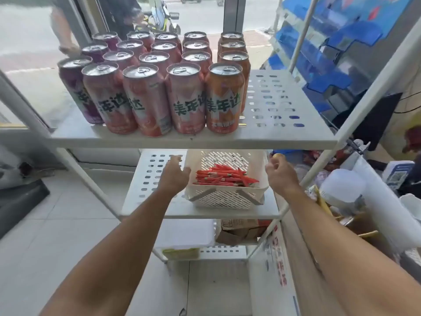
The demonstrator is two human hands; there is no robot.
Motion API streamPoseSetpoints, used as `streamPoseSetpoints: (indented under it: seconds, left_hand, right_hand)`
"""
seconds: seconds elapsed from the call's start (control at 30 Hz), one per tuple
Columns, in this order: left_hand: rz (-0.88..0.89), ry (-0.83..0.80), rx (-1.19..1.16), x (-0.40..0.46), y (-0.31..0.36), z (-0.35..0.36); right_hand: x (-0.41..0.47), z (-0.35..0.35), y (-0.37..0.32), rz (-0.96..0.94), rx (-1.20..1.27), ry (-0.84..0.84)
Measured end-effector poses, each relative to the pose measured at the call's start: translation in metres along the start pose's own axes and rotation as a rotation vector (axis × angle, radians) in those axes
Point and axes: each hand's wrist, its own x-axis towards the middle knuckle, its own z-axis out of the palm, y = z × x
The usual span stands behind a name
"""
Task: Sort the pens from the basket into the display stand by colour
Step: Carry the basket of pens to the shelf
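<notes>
While both hands flank the white basket [225, 197] on the middle shelf [145, 176], the left hand [174, 176] touches its side, fingers relaxed; the right hand [281, 173] hangs loosely curled, holding nothing. Red pens [224, 177] lie inside. Beyond, cans [148, 87] crowd the upper shelf.

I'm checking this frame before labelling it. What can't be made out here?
- Head view: the basket's far end, hidden under the upper shelf.
- Display stand compartments: blurred, cut off by the top edge.
- Right hand's fingers curl away; any grip unclear.
- Pens' print: too small.
</notes>
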Motion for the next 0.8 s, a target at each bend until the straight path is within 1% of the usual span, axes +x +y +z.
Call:
streamPoseSetpoints:
  seconds: [0.17, 0.4, 0.5, 0.67, 0.8]
  left_hand:
    - [-0.089, -0.048, -0.028, 0.013, -0.003, 0.009]
    - [-0.13, -0.057, -0.027, 0.029, -0.005, 0.018]
    - [-0.137, -0.064, 0.03, 0.039, -0.006, 0.023]
    - [-0.146, -0.024, 0.084, 0.045, -0.006, 0.026]
    - [-0.123, 0.015, 0.141, 0.045, -0.006, 0.027]
  right_hand:
    - [0.014, 0.012, 0.01, 0.084, 0.023, -0.027]
    - [0.033, 0.015, 0.017, 0.079, -0.021, -0.062]
    - [0.039, 0.014, 0.018, 0.088, -0.008, -0.056]
    - [0.046, 0.02, 0.021, 0.111, -0.029, -0.044]
    - [0.046, 0.021, 0.02, 0.088, -0.076, -0.053]
